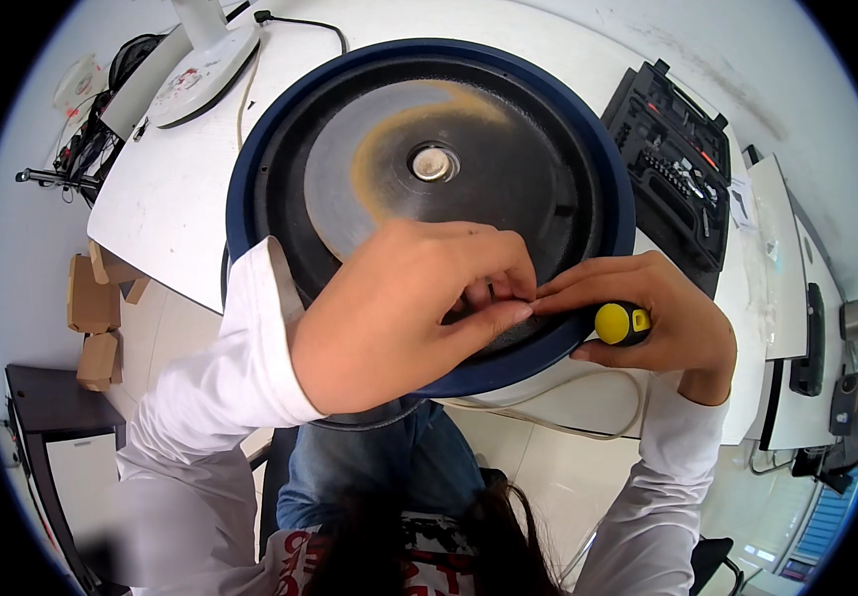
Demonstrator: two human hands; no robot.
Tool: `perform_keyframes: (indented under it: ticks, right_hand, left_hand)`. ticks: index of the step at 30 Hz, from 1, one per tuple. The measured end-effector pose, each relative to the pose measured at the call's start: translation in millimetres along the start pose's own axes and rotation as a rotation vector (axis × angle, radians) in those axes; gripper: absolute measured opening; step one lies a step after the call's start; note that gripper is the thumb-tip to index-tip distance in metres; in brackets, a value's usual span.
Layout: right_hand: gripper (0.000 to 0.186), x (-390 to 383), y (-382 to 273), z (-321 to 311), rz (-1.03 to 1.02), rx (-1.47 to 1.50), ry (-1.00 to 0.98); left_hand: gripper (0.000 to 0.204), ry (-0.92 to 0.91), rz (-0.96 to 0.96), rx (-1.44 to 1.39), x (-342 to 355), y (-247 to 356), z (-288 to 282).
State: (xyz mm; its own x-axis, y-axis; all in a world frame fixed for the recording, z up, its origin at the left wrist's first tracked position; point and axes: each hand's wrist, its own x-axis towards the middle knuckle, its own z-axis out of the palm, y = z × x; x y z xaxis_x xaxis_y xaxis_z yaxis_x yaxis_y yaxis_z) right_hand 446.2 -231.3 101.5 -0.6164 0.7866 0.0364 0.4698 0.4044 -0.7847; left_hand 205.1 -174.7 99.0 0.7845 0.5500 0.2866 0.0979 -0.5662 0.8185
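A big round electric cooker body (280, 184) with a dark blue rim lies at the table's near edge, its inside facing up. In its middle is a grey and brown-stained metal heating plate (339, 149) with a round silver button (432, 164). Over the near right part of the rim, my left hand (399, 308) has thumb and fingers pinched together; what they hold, if anything, is hidden. Its fingertips meet those of my right hand (672, 308). A screwdriver with a yellow and black handle (623, 324) is held in my right hand, its shaft out of sight.
An opened black tool case (672, 159) with sockets and bits lies right of the cooker. A white stand base (205, 74) and a black plug (264, 16) on a cord are at the far left. A pale cable (588, 433) loops below the rim. Cardboard boxes (93, 298) stand lower left.
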Motion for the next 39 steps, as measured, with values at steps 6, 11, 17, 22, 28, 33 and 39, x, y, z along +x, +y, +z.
perform_keyframes:
  ticks: [6,11,17,22,28,33,39]
  right_hand:
    - [0.04,2,2,-2,-0.006,0.047,-0.008]
    - [0.039,0,2,-1,0.004,0.048,-0.002]
    - [0.04,0,4,1,-0.012,0.04,0.004]
    - [0.041,0,-1,1,0.032,0.041,0.011]
    - [0.032,-48,-8,-31,-0.27,0.274,0.516]
    - [0.027,-93,-14,-58,-0.669,0.848,0.799]
    - [0.024,-67,20,-42,-0.777,1.751,0.975]
  left_hand:
    - [0.012,-0.01,0.038,0.041,-1,0,0]
    - [0.012,-0.022,0.072,0.057,-1,-2,0]
    - [0.015,-0.118,0.042,0.086,-2,-4,-1]
    - [0.017,-0.139,-0.084,0.002,1,-3,-2]
    - [0.016,-0.168,-0.148,-0.017,0,0,-5]
    - [0.016,-0.168,-0.187,-0.07,0,0,-5]
    - [0.017,-0.188,-0.311,-0.126,-2,4,-7]
